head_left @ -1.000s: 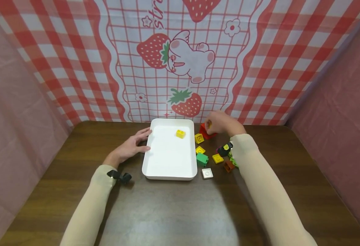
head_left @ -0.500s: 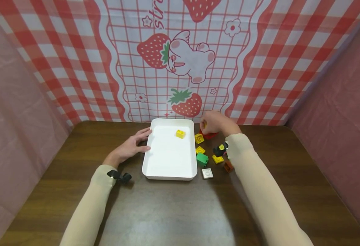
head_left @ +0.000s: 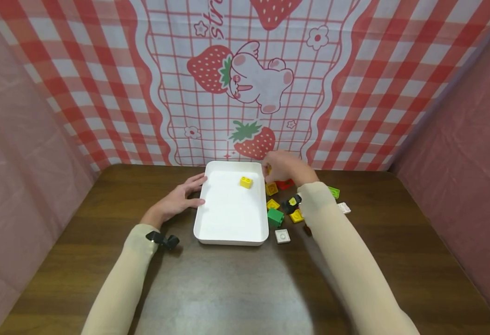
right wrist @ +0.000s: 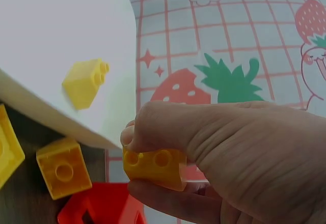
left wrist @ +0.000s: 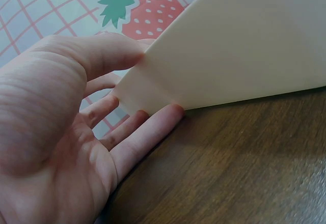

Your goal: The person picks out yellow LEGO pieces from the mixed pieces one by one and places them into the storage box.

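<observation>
A white tray [head_left: 228, 214] rests on the table with one yellow toy brick [head_left: 246, 182] inside. My left hand [head_left: 174, 202] touches the tray's left side with extended fingers. In the left wrist view, its fingertips press against the outer wall. Near the tray's far right corner, my right hand [head_left: 288, 168] pinches a second yellow brick [right wrist: 155, 165] between thumb and fingers, as the right wrist view shows. Beneath that hand lie a red brick [right wrist: 109, 203] and another yellow brick [right wrist: 64, 169].
Right of the tray are a green brick [head_left: 275, 217], flat yellow pieces [head_left: 272, 204], and a square white piece [head_left: 282, 236]. A lime green piece [head_left: 334, 192] and a white piece [head_left: 344, 208] lie beyond the right forearm. A checked cloth [head_left: 354, 93] hangs behind the table.
My right hand has moved left with the yellow brick, from above the red brick to the tray's far right corner. The left hand and the tray have stayed in place.
</observation>
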Demonstrator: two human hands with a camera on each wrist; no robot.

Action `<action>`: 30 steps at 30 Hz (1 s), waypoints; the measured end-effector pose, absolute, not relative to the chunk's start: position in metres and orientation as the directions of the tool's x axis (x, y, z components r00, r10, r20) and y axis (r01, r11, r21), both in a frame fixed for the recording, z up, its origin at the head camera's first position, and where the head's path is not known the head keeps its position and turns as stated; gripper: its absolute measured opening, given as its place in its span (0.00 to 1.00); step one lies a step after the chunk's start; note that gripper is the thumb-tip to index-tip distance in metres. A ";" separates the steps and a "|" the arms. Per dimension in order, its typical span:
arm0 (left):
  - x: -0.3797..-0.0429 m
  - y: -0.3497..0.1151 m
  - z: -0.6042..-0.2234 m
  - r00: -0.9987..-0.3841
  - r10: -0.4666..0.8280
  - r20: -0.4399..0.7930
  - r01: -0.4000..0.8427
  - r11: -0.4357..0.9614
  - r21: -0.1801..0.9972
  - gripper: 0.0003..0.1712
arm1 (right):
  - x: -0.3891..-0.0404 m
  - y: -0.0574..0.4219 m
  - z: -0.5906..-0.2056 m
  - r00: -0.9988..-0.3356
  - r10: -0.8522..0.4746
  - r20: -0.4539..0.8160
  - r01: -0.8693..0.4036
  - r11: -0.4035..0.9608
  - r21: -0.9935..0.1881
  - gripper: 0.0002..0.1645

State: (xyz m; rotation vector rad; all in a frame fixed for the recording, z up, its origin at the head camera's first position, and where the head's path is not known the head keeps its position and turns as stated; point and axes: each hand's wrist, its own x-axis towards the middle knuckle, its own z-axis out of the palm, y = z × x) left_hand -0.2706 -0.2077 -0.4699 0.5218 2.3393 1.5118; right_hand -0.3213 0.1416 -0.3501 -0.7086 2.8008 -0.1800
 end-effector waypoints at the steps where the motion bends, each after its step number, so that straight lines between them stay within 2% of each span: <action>1: -0.271 -0.208 -0.470 -0.886 0.459 -0.058 0.136 0.378 0.916 0.49 | -0.321 0.139 -0.350 -0.852 -0.480 -0.210 -0.449 0.875 -0.180 0.07; 15: -0.270 -0.207 -0.471 -0.891 0.450 -0.066 0.122 0.375 0.919 0.49 | -0.314 0.111 -0.345 -0.830 -0.501 -0.244 -0.462 0.864 -0.201 0.02; 30: -0.270 -0.206 -0.471 -0.889 0.455 -0.056 0.139 0.384 0.913 0.49 | -0.304 0.087 -0.341 -0.808 -0.547 -0.220 -0.506 0.835 -0.216 0.05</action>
